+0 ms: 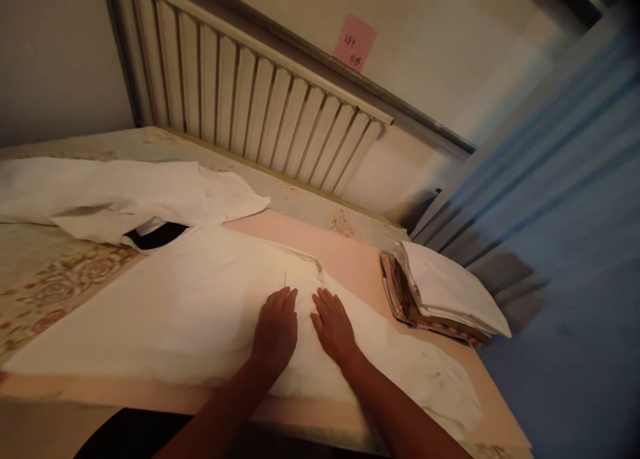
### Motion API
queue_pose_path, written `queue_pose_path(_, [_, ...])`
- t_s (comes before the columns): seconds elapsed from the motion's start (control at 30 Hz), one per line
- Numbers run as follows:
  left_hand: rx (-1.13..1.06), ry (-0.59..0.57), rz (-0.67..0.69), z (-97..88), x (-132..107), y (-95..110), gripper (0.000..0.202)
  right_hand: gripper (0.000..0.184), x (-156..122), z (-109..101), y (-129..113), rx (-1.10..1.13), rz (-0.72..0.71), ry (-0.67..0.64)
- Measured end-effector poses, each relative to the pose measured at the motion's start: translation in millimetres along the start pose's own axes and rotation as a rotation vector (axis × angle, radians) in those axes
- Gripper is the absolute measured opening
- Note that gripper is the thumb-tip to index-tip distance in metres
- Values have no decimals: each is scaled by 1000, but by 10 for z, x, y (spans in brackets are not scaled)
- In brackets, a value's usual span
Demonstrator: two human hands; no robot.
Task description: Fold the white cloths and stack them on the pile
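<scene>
A white shirt-like garment (190,299) lies spread over a pink sheet (320,235), one sleeve stretching off to the right and another part bunched at the upper left. My left hand (276,329) rests palm down on the fabric, fingers pointing forward and holding nothing. Close beside it, my right hand (334,325) also lies on the cloth with its fingers extended. Between the hands runs a strip of white fabric. Just ahead of them the garment has a wrinkled edge, and a short dark line shows near my left fingertips.
A stack of folded cloths (445,289) with a white one on top sits at the right. Behind the table, a floral cover (60,285) shows, then a radiator (250,99) along the wall. A blue curtain (565,245) hangs at the right; a pink note (355,42) is on the wall.
</scene>
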State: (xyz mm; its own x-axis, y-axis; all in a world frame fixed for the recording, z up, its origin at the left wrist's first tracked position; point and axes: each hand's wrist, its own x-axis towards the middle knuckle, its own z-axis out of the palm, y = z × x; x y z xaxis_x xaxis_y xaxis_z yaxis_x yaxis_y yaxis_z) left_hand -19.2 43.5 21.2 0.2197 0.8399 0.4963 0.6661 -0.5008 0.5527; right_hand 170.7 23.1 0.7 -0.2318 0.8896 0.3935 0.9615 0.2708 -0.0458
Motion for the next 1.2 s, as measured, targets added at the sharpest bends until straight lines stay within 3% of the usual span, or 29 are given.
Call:
queue_pose_path(0.13, [50, -99, 232, 56, -75, 27, 43, 43, -3, -11, -10, -6, 2, 6])
queue_pose_path(0.23, [68, -196, 295, 136, -123, 13, 42, 43, -3, -5, -3, -3, 2, -3])
queue_pose_path(0.43, [168, -341, 201, 211, -180, -62, 43, 43, -4, 32, 22, -4, 6, -7])
queue_pose_path(0.7, [189, -330, 198, 298, -247, -179, 49, 42, 5, 4, 0, -7, 17, -13])
queue_pose_path(1.2, [239, -397, 210, 293, -229, -191, 55, 42, 4, 9, -2, 0, 33, -10])
